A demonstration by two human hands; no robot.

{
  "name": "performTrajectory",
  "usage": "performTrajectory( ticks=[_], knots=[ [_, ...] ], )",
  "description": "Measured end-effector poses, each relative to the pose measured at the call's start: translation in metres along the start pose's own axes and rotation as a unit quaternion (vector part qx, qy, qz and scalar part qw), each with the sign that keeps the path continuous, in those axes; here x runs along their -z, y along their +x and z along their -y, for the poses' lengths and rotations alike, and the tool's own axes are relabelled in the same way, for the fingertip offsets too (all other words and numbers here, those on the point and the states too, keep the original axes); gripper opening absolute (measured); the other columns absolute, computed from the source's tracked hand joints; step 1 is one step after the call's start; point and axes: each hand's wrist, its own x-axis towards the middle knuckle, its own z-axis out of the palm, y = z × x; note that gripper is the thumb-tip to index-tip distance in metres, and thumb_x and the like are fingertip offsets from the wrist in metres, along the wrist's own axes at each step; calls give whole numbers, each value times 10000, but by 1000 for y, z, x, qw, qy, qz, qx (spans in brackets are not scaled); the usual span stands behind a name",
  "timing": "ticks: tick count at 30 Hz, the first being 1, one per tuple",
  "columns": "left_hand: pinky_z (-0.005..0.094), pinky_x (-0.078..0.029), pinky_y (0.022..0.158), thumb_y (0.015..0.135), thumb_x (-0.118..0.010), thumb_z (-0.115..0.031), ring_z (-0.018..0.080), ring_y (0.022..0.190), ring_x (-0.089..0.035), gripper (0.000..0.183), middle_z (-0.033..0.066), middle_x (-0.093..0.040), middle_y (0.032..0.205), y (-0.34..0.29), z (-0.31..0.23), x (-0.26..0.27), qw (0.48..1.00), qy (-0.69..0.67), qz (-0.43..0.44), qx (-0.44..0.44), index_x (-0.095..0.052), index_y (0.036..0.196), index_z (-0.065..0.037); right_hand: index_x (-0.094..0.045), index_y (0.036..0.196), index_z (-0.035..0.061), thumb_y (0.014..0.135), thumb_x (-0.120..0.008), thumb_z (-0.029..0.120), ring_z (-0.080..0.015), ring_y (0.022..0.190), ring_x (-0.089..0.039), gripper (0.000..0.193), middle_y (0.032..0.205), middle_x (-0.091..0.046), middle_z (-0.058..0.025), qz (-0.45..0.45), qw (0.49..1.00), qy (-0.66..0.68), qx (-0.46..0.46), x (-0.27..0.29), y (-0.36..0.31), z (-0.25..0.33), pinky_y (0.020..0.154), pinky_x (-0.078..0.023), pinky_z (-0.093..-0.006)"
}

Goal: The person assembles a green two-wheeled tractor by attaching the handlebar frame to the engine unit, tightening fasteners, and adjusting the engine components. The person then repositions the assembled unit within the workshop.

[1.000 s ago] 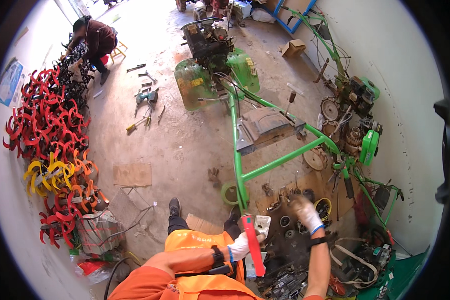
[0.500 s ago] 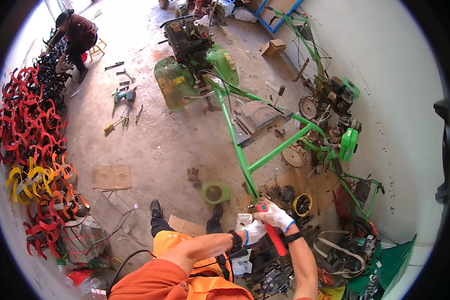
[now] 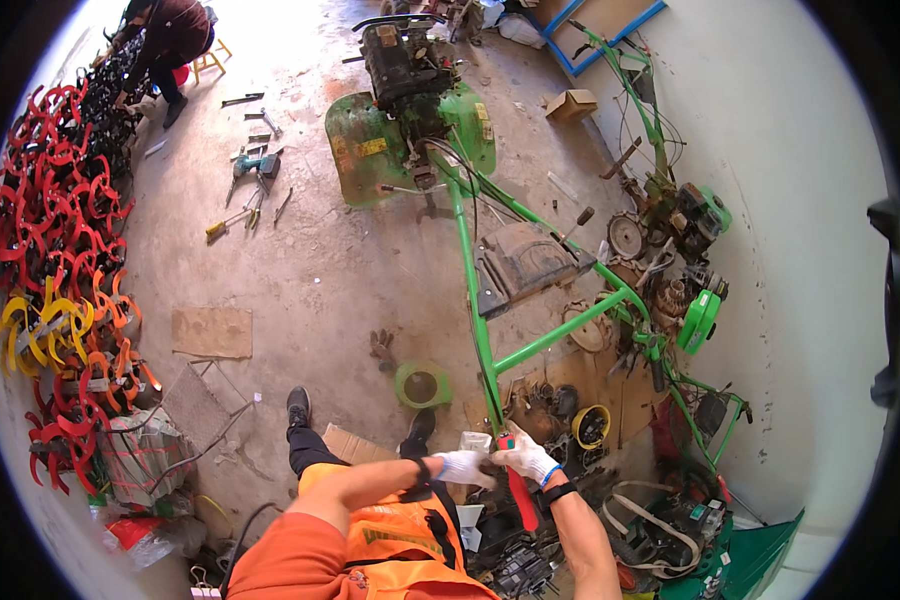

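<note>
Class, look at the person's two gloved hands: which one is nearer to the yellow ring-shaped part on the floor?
The right hand. It lies just below and left of the yellow ring. The left hand is further left, on the far side of the right hand, both meeting at the red-handled tool.

red-handled tool (image 3: 521, 497), white gloves (image 3: 526, 461), green frame (image 3: 480, 330)
</note>
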Motion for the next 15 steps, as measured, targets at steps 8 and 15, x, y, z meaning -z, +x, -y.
performTrajectory(
  ticks=[8, 15],
  knots=[
    [409, -521, 1166, 1032, -743, -414, 305, 1359, -694, 586, 195, -754, 1425, -208, 27, 107, 986, -11, -90, 137, -682, 1455, -14, -554, 1573, 69, 813, -850, 136, -159, 909, -643, 819, 1084, -715, -61, 5, 996, 84, -22, 1, -3, 1, 803, -551, -316],
    [402, -506, 1196, 1068, -760, -398, 289, 1360, -682, 619, 208, -723, 1461, -306, 22, 86, 955, -163, -227, 96, -648, 1487, 44, -581, 1365, 91, 908, -801, 7, -239, 897, -763, 514, 1050, -732, -81, 80, 987, 137, 17, 13, -37, 68, 791, -649, -419]
  ],
)
